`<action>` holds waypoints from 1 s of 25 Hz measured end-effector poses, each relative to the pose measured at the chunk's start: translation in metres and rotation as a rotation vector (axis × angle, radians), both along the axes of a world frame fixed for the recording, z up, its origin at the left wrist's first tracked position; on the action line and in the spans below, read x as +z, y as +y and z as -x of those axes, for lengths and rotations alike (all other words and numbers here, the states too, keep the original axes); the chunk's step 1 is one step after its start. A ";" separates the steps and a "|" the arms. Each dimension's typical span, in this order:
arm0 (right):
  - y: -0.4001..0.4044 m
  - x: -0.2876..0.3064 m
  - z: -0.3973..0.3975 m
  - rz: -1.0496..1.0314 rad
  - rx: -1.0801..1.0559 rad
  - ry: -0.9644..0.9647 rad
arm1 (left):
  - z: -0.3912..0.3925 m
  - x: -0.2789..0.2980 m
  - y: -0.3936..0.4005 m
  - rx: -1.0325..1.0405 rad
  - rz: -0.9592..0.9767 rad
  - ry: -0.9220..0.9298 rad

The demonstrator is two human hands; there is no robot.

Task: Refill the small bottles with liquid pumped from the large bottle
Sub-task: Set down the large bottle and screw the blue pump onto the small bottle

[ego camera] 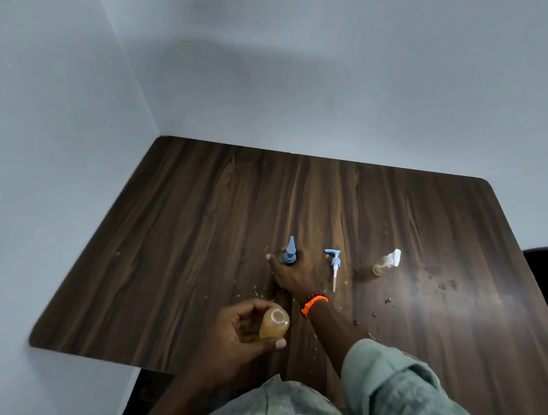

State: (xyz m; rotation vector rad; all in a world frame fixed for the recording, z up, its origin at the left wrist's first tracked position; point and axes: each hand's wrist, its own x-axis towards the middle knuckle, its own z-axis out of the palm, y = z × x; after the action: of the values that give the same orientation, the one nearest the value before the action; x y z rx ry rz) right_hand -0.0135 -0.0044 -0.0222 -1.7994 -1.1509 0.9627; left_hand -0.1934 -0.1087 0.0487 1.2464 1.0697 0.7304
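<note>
My left hand [244, 329] holds a small uncapped bottle [274, 323] of amber liquid near the table's front edge, fingers curled round it. My right hand [291, 273] reaches forward and grips the large bottle [288, 259] in the middle of the table; only its blue pump head shows above my fingers. A loose blue-and-white pump [334, 267] with its dip tube lies flat just right of that hand. Farther right a small clear bottle [386, 262] with a white pump top lies on its side.
The dark wooden table [201, 235] sits in a corner against grey walls. Spilled drops and specks dot its surface around the bottles and to the right [443, 284]. A dark chair [545, 269] shows at the right edge.
</note>
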 end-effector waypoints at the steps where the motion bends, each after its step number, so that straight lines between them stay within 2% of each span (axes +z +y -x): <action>1: 0.004 -0.003 0.004 0.003 0.000 0.011 | 0.002 0.000 0.001 0.004 -0.001 -0.004; 8: 0.016 -0.010 0.016 -0.008 0.048 0.023 | 0.009 -0.002 0.016 0.025 0.013 -0.019; 10: 0.009 -0.007 0.008 -0.008 0.118 0.056 | 0.007 -0.002 0.019 0.011 0.012 -0.023; 14: -0.012 -0.003 -0.040 0.080 0.356 -0.123 | 0.004 -0.008 0.025 -0.033 0.044 -0.044; 15: -0.018 -0.002 -0.056 0.120 0.344 -0.118 | 0.003 -0.010 0.025 -0.040 0.049 -0.043; 17: -0.023 0.000 -0.082 0.108 0.159 -0.122 | -0.003 -0.010 0.027 -0.051 0.051 -0.042; 19: -0.011 -0.002 -0.099 0.054 -0.087 -0.283 | -0.011 -0.010 0.028 -0.063 0.050 -0.041; 20: -0.002 -0.003 -0.105 0.100 -0.137 -0.365 | -0.016 -0.009 0.028 -0.073 0.050 -0.035; 23: 0.019 -0.010 -0.113 0.339 -0.062 -0.476 | -0.029 -0.003 0.024 -0.075 0.043 -0.023; 25: 0.027 -0.012 -0.114 0.407 -0.014 -0.482 | -0.034 0.000 0.019 -0.055 0.044 -0.027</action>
State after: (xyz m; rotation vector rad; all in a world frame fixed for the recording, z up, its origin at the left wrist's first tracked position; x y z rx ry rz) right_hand 0.1009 0.0228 -0.0345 -2.4597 -1.2876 0.8173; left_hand -0.1590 -0.0892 0.0491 1.2204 1.0211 0.6766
